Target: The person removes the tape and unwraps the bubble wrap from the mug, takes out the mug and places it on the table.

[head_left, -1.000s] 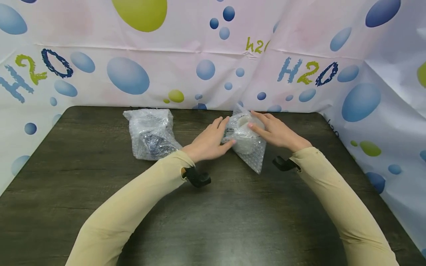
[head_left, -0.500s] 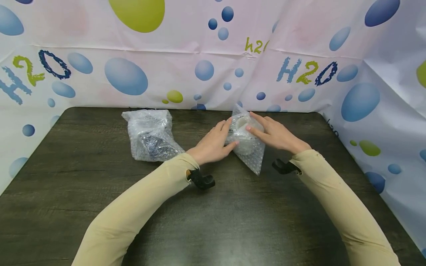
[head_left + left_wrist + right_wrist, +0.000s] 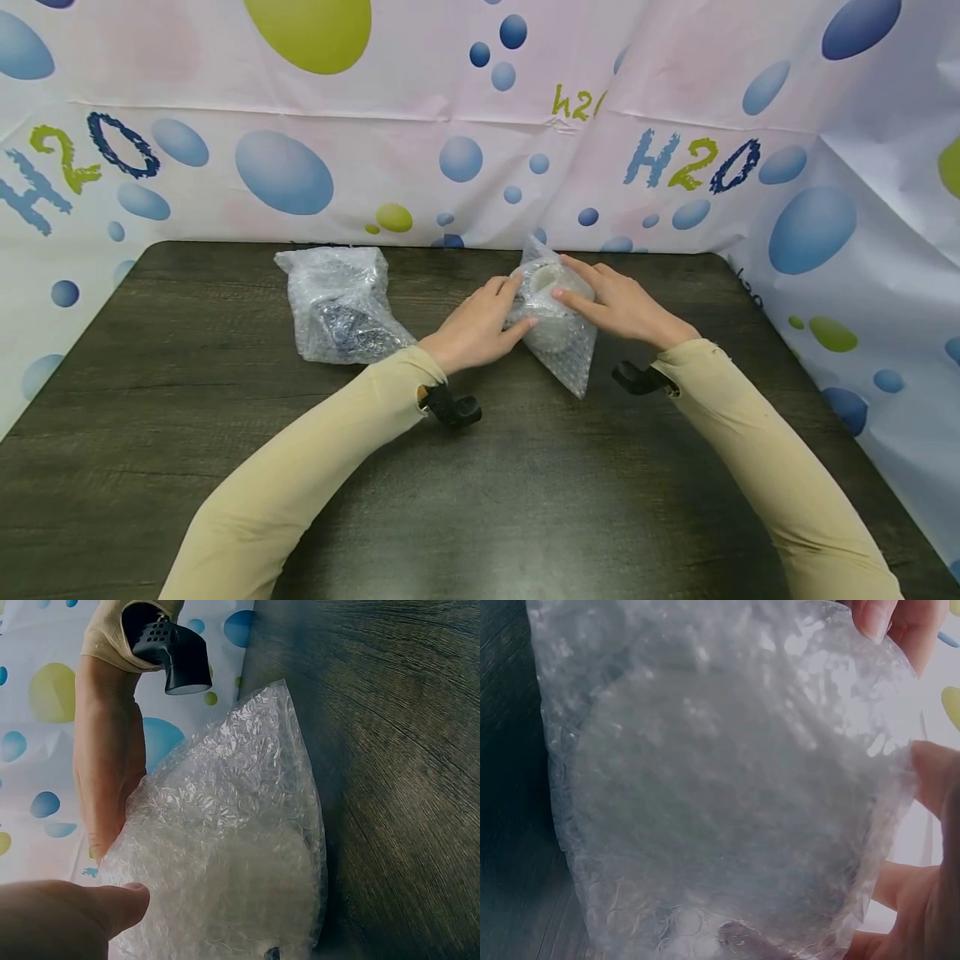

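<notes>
While the bag point(image 3: 558, 335) is touched by left hand point(image 3: 476, 327) and right hand point(image 3: 628, 307), both uncurled, positioning is seemingly being done, with even pressure probably needed next.

Dark wood-grain desk point(image 3: 480, 500) before me, one bubble-wrapped package point(image 3: 337, 300) lying toward my left, another package point(image 3: 558, 335) farther right.

Long beige cloth left sleeve point(image 3: 255, 487), matching beige cloth right sleeve point(image 3: 772, 458), both creased near elbows. Hooked black left wrist device point(image 3: 453, 410); curved black right wrist device point(image 3: 185, 660), flat-ended (dotted with small round holes). Left hand point(image 3: 476, 325) and right hand point(image 3: 622, 302) bare.
</notes>
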`<action>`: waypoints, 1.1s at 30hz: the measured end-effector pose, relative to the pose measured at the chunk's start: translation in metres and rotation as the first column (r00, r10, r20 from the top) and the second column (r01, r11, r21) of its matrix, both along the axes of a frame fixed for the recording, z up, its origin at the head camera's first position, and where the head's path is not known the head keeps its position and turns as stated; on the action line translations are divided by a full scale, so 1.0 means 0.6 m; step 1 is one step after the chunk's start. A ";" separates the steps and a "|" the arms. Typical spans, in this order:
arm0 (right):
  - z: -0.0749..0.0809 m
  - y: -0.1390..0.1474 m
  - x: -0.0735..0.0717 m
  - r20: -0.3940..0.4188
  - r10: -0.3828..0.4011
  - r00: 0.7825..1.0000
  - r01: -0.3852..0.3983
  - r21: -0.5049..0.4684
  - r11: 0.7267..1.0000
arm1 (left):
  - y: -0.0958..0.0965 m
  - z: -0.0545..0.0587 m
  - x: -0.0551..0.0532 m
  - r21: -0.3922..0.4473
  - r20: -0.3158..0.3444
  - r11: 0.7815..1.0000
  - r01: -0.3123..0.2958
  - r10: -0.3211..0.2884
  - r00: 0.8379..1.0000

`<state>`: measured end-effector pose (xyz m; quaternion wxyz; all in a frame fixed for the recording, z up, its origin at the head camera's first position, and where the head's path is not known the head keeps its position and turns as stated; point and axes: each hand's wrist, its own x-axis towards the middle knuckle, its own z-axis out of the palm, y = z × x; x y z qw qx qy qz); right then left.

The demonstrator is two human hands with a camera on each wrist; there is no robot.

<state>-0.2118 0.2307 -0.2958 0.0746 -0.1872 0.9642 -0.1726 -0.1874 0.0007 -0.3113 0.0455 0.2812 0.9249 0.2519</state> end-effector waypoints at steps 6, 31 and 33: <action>0.002 -0.002 0.005 0.009 0.002 1.000 -0.002 -0.010 1.000 | -0.001 -0.002 0.003 -0.019 -0.019 1.000 0.006 -0.007 1.000; 0.002 -0.007 0.018 0.012 0.027 1.000 -0.026 -0.013 1.000 | -0.005 -0.003 0.020 -0.069 -0.092 0.998 0.008 -0.014 0.996; 0.003 -0.009 0.019 0.019 0.032 0.999 -0.032 -0.013 0.999 | -0.007 -0.003 0.022 -0.075 -0.099 0.997 0.008 -0.015 0.995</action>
